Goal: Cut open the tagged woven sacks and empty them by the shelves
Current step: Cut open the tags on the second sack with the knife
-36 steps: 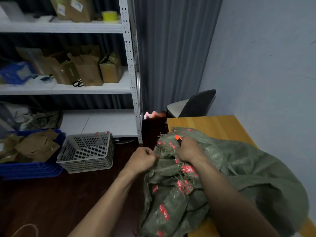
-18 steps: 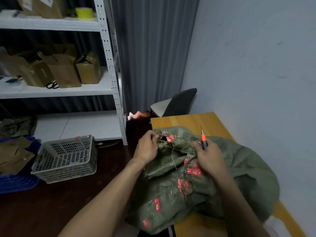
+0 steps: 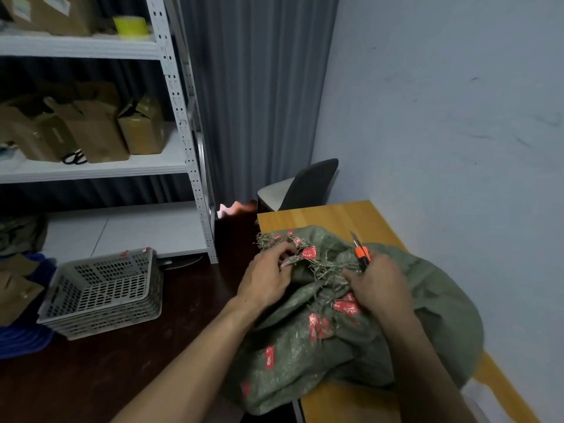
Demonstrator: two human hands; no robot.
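Note:
A green woven sack (image 3: pixel 427 315) with several red tags lies on the wooden table (image 3: pixel 329 218), its frayed mouth (image 3: pixel 293 242) toward the shelves. My left hand (image 3: pixel 268 276) grips the frayed edge of the sack's mouth. My right hand (image 3: pixel 378 285) rests on the sack a little to the right and holds an orange utility knife (image 3: pixel 361 253), blade pointing up and away. The sack's contents are hidden.
White metal shelves (image 3: pixel 180 123) at the left hold brown boxes (image 3: pixel 91 126), a yellow tape roll (image 3: pixel 131 25) and scissors (image 3: pixel 74 158). A grey perforated basket (image 3: pixel 100 291) and a blue bin (image 3: pixel 18 340) sit on the dark floor. A dark chair (image 3: pixel 305 187) stands behind the table.
My right hand has drawn back from the sack's mouth and turned the knife blade upward. My left hand has moved onto the frayed edge. The view has shifted right.

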